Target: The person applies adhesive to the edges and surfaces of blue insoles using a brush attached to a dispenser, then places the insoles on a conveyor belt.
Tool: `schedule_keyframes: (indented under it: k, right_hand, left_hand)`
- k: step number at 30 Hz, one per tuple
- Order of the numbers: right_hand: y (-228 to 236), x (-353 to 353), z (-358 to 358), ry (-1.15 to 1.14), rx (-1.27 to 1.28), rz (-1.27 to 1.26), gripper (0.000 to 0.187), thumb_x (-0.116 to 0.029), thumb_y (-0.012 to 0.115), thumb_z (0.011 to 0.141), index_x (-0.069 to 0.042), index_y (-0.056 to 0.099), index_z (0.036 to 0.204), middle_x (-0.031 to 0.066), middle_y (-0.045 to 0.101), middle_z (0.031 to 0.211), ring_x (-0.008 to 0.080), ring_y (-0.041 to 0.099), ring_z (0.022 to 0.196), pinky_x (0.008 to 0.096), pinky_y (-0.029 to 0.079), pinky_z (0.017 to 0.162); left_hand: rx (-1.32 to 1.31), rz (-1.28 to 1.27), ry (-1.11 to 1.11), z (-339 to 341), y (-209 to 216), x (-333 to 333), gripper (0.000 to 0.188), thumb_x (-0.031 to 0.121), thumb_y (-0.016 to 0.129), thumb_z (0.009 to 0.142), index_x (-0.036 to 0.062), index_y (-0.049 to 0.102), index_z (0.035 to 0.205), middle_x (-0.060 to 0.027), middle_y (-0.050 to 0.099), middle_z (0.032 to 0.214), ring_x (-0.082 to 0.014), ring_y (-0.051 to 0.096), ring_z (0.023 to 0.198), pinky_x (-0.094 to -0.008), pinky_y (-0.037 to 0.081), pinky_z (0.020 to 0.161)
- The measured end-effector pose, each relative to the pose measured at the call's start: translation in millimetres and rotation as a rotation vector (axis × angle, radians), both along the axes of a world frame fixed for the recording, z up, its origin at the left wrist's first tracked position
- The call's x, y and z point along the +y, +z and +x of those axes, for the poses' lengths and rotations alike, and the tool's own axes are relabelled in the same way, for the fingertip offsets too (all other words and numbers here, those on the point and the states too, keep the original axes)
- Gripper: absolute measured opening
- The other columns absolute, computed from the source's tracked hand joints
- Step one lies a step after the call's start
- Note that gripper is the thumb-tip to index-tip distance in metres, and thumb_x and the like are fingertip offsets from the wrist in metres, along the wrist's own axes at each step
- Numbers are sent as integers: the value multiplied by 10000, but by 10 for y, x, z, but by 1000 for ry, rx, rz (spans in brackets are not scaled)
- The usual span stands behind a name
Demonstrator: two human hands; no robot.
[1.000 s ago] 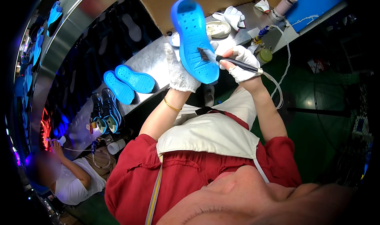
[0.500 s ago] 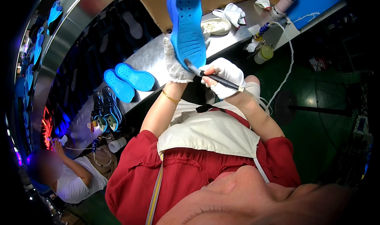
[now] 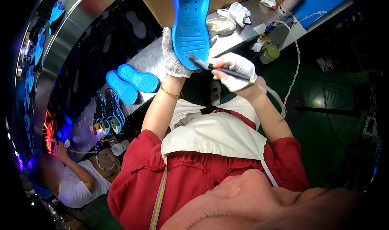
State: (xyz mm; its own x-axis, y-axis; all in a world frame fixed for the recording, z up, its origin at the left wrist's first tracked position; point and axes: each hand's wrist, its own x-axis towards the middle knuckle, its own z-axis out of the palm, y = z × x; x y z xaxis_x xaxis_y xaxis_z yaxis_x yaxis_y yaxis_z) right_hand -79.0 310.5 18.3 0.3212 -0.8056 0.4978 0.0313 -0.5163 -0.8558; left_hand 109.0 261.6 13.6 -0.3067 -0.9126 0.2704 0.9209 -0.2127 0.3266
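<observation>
In my gloved left hand (image 3: pixel 175 60) is a blue shoe sole (image 3: pixel 189 37), held up with its inner side facing me. The thumb lies along its left edge, while the other fingers are mostly hidden behind it. My right hand (image 3: pixel 236 71), in a white glove with bare fingertips, is closed round a dark-handled brush (image 3: pixel 208 65) with a pale hose at its rear end. The bristles are at the heel end of the sole and appear to touch it. The sole's upper end runs out of the picture.
On the metal bench (image 3: pixel 139 60) to the left lie two blue soles (image 3: pixel 138 79) beside dark sneakers (image 3: pixel 112 112). Farther back are a cream shoe (image 3: pixel 222 25), white gloves (image 3: pixel 237 13), a pink bottle (image 3: pixel 291 2) and a yellow-lidded jar (image 3: pixel 270 54). A co-worker (image 3: pixel 83 181) sits at lower left.
The sole has shifted slightly up and left, turning more face-on. My right hand has moved a little right and up with the brush, whose bristles stay at the heel end.
</observation>
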Motion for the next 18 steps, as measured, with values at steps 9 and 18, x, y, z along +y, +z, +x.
schedule_keyframes:
  k: [9,18]
  right_hand:
    - [84,85,-66,216,-285,447,132,12,670,825,12,598,936,99,668,863,112,650,699,194,513,609]
    - [58,-141,-23,100,235,-389,222,86,667,656,-59,623,817,117,660,926,263,637,815,306,516,730]
  left_hand:
    - [44,-21,-181,85,109,-18,815,620,419,879,3,332,1404,-260,451,1342,-395,484,1216,-524,381,1045]
    - [-227,59,-239,159,101,-247,757,572,377,922,-34,353,1375,-310,476,1284,-464,537,1117,-543,465,945]
